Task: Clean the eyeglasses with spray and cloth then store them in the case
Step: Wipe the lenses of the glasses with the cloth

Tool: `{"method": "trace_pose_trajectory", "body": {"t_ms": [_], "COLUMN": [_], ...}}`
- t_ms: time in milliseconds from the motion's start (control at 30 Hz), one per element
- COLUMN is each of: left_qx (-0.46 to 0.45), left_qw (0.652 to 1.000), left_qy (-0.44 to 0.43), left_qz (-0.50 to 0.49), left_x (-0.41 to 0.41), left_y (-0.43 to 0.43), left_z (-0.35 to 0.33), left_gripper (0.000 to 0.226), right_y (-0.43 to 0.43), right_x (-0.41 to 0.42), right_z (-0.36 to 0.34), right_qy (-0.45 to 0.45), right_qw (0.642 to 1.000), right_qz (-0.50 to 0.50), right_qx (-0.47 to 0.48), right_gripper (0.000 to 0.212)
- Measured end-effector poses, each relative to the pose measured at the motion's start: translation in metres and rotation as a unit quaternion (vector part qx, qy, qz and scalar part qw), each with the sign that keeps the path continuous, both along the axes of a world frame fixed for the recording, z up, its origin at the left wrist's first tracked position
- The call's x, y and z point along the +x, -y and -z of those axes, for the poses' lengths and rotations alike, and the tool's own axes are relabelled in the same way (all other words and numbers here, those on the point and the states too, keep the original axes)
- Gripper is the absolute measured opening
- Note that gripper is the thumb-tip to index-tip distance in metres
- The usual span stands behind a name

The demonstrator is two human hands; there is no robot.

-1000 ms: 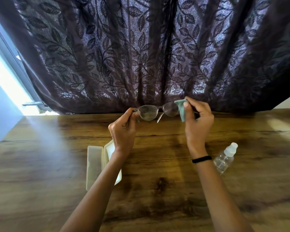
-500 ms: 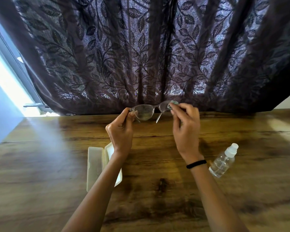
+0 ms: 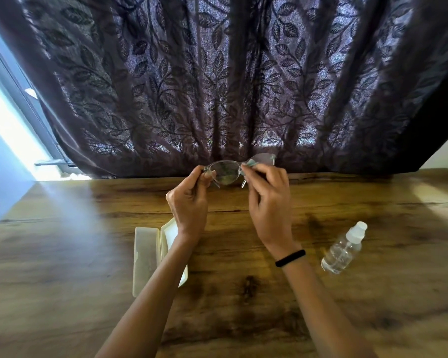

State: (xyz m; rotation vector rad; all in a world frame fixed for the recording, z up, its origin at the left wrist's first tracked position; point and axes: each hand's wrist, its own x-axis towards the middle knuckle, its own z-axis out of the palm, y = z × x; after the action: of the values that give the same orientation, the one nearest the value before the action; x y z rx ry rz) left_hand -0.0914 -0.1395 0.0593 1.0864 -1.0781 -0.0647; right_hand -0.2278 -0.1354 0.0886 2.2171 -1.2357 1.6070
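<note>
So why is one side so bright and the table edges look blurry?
In the head view, daylight pours through the uncovered window at the left and washes out that corner, throwing a pale streak over the table. The wide lens bends and smears the edges, while the eyeglasses in the middle stay fairly sharp against the dark curtain.

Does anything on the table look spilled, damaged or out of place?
Nothing stands out: the spray bottle lies on its side with no visible puddle, and the case sits open on the table.
</note>
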Motion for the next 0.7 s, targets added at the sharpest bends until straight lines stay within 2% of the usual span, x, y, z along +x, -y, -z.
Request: {"method": "trace_pose_trajectory", "body": {"t_ms": [433,700], "left_qx": [-0.020,-0.014], "left_qw": [0.999,1.000], "left_qy": [-0.007,0.013], "left_qz": [0.031,0.013], "left_x": [0.002,0.001], "left_y": [-0.002,-0.001], "left_z": [-0.001,-0.002], "left_gripper": [0.043,0.031], "right_y": [0.026,0.013], "right_x": [-0.022,-0.001], "right_z": [-0.017,-0.013], "right_qy": [0.068,-0.013], "right_qw": [0.996,1.000], "right_qz": [0.040,-0.007], "right_qx": [0.038,0.003], "right_gripper": [0.024,0.026]}}
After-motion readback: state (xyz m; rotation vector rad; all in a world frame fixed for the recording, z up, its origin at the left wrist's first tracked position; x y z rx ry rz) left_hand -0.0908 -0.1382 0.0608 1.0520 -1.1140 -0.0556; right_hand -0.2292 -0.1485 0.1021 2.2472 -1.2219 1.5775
